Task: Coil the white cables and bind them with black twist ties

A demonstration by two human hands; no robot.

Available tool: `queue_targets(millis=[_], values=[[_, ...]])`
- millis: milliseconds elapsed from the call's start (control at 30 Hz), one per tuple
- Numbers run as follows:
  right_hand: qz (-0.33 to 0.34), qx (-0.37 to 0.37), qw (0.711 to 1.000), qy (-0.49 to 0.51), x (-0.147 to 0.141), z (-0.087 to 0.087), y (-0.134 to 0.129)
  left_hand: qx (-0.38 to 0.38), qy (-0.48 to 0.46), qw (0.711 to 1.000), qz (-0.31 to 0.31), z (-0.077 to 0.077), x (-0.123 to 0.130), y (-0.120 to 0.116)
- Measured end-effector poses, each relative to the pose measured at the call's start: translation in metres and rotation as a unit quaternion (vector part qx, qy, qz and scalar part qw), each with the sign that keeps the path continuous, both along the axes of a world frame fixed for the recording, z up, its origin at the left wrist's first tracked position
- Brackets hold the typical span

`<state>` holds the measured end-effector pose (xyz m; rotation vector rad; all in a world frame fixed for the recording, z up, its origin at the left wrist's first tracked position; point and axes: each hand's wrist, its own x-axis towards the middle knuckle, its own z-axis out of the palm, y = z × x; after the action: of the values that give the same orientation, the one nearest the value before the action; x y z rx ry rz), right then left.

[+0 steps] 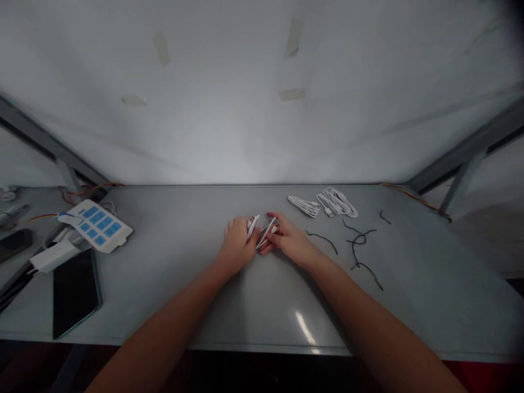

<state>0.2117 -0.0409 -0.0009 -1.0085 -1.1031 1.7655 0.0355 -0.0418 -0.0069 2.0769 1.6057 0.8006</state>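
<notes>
Over the middle of the grey table [172,229], my left hand [238,240] is closed around part of a white cable [252,225]. My right hand [289,239] pinches other loops of white cable between thumb and fingers, just to the right. The two hands are close together; whether they hold one cable or two I cannot tell. Beyond my right hand lie a folded white cable bundle [303,206] and a larger coiled white USB cable [336,202]. Several short black twist ties [359,265] are scattered to the right of that hand.
At the left, a white power strip with blue sockets [102,225] sits near a white power adapter [55,256] and a dark tablet [76,295]. A pale wall [229,120] with tape pieces rises behind the table. Metal frame bars [462,147] flank both sides.
</notes>
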Motion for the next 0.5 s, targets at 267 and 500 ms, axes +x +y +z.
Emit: queue_targets(millis=[267, 500], values=[[-0.01, -0.004, 0.998, 0.054, -0.01, -0.003, 0.002, -0.046, -0.088, 0.995, 0.018, -0.001, -0.003, 0.001], [-0.051, -0.009, 0.998, -0.017, -0.021, -0.001, 0.025, -0.054, -0.058, 0.995, 0.065, 0.01, -0.01, 0.017]])
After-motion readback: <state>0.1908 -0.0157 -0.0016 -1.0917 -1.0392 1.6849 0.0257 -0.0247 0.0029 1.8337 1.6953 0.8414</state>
